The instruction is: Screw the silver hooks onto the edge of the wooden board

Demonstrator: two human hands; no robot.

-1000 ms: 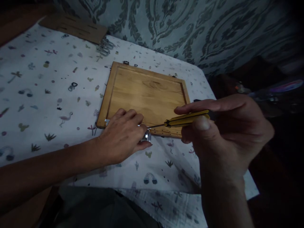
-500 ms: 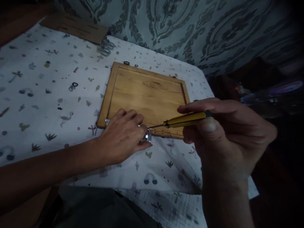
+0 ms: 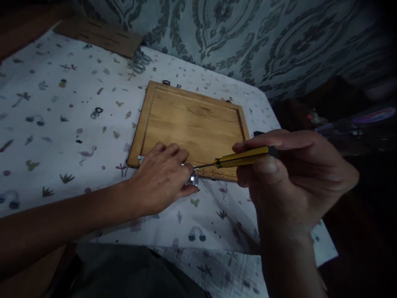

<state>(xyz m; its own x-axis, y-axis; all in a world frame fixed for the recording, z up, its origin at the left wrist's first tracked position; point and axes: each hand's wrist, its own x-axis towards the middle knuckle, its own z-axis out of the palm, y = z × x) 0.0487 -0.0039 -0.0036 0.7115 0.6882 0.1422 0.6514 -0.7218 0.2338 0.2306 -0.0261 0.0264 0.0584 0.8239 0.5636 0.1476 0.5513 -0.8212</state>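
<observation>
A wooden framed panel [image 3: 189,120] lies on the patterned cloth. My left hand [image 3: 161,178] is closed over a shiny metal fitting [image 3: 193,178] at the panel's near edge, covering most of it; one end shows by the left corner and another bright part beyond the thumb. My right hand [image 3: 291,178] grips a yellow and black screwdriver [image 3: 240,158] by its handle between thumb and fingers. The screwdriver's thin shaft points left, its tip at the fitting beside my left fingertips. Whether the tip sits in a screw, I cannot tell. Small dark holes dot the panel's near edge.
A brown flat board [image 3: 99,36] and some grey looped metal pieces [image 3: 140,62] lie at the far left of the tablecloth [image 3: 62,132]. A patterned wall [image 3: 217,37] rises behind the table. Dark clutter and a clear plastic item [image 3: 359,120] are at the right.
My right hand has shifted slightly left and rolled a little around the screwdriver handle. The left hand, fitting and panel keep their places.
</observation>
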